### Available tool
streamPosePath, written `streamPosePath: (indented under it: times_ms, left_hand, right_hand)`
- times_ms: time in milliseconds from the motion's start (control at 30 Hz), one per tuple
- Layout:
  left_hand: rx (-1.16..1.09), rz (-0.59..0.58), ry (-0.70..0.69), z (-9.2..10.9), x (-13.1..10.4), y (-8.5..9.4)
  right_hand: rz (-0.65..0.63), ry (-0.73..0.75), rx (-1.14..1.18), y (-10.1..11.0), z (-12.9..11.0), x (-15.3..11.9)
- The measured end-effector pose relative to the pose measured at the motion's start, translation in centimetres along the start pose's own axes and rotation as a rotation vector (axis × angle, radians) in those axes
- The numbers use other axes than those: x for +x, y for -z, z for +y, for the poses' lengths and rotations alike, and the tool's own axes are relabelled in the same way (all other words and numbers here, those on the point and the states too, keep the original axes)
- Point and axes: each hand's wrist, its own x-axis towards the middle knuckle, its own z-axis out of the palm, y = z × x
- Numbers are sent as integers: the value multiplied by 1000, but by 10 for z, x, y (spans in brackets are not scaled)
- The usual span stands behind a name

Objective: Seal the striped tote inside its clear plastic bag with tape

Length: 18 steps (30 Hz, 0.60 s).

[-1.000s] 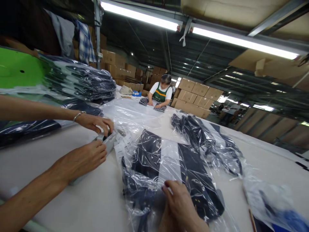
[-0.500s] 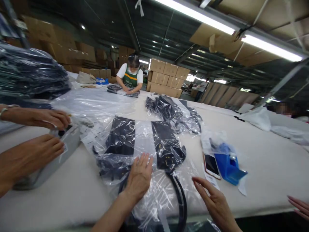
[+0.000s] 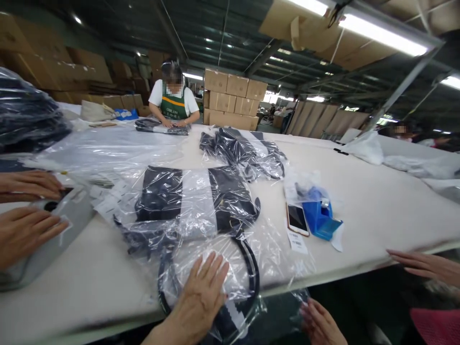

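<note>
A dark handbag (image 3: 158, 194) with a white paper band (image 3: 196, 199) around it lies inside a clear plastic bag (image 3: 275, 249) in front of me. Its long black handles (image 3: 254, 268) reach past the table edge under the plastic. My left hand (image 3: 201, 292) rests open, fingers spread, on the plastic between the handles. Below the table edge, the fingers of my right hand (image 3: 319, 322) are closed on the edge of the plastic bag.
At left, another person's hands (image 3: 30, 227) work on a grey bag (image 3: 68, 235). A phone (image 3: 297, 218), a blue tape dispenser (image 3: 319, 215) and a second wrapped bag (image 3: 240, 148) lie on the table. Another hand (image 3: 424, 263) rests at the right edge. A co-worker (image 3: 174, 103) stands opposite.
The wrapped handbag has shifted toward me relative to the phone and dispenser. My left hand has slid down onto the handle area. My right hand has dropped below the table edge and closed on the plastic.
</note>
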Motion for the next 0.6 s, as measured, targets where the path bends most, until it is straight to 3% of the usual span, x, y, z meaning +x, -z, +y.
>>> streamPosePath:
  times_ms: [67,233,433,600]
  left_hand:
    - [-13,11,-44,18,-5,-7]
    - [-181,218,-42,61,-5,-27]
    - [-369,321,291,103,26,-8]
    - [-610,448,502,113,43,-1]
  right_hand:
    - [5,34,33,-12,-13,-5]
    - [-144,249,-57,-60,-45,-35]
    - [-300,453,-386,-129,-46,-82]
    - [-304,549,-461,-146,-35,-98]
